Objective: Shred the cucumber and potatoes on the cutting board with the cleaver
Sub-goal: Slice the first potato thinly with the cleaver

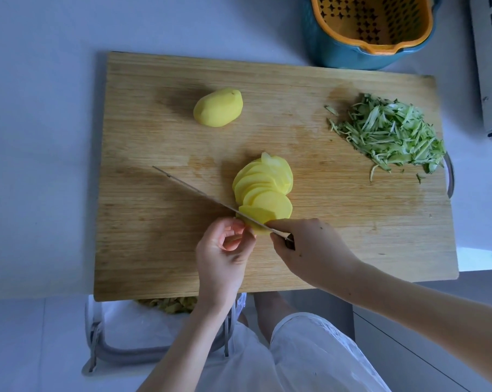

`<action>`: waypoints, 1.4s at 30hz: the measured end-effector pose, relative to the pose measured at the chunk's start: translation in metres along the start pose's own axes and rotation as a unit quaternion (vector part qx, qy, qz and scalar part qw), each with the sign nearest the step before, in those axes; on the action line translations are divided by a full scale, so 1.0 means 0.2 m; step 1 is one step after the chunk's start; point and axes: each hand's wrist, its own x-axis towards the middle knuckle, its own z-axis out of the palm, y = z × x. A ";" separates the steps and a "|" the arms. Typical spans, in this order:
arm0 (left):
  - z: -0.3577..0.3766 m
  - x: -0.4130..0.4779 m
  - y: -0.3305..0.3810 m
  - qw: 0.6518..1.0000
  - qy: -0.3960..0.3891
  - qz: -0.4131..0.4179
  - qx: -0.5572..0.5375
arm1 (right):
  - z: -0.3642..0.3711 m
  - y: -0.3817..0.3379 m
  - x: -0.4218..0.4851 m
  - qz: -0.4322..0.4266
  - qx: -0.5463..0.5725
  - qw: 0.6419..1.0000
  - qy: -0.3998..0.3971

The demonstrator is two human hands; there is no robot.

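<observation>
Right now I judge the work to be in its potato stage. The cucumber shreds already lie in a loose green heap at the right end of the cutting board. A row of potato slices is fanned out flat near the board's middle, each overlapping the next.

The right hand is wrapped round the handle of the cleaver. The blade is edge-on to me, running up and left across the near end of the fan. The left hand sits just beside the blade with its fingers curled, fingertips against the nearest bit of potato. I cannot tell whether it pinches that piece or only steadies it.

A whole peeled potato waits further back, well apart from the slices and uncut.

Next, I reckon, the fan needs cutting into thin strips. That calls for close, even strokes, with the left knuckles guiding the blade and retreating along the slices. The fan could slide, since the slices look wet.
</observation>
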 end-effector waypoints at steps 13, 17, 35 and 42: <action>0.00 0.00 0.00 1.000 0.004 0.023 -0.016 | -0.20 0.05 -0.20 -0.010 0.122 0.992 0.016; 0.01 0.00 -0.01 1.000 0.002 0.023 -0.018 | -0.21 0.04 -0.25 -0.003 0.115 0.993 0.002; 0.01 0.00 0.00 1.000 -0.001 0.015 -0.016 | -0.19 0.03 -0.22 0.015 0.076 0.997 -0.019; 0.01 0.00 0.01 1.000 0.001 0.010 -0.005 | -0.20 0.01 -0.18 0.020 0.068 0.997 -0.026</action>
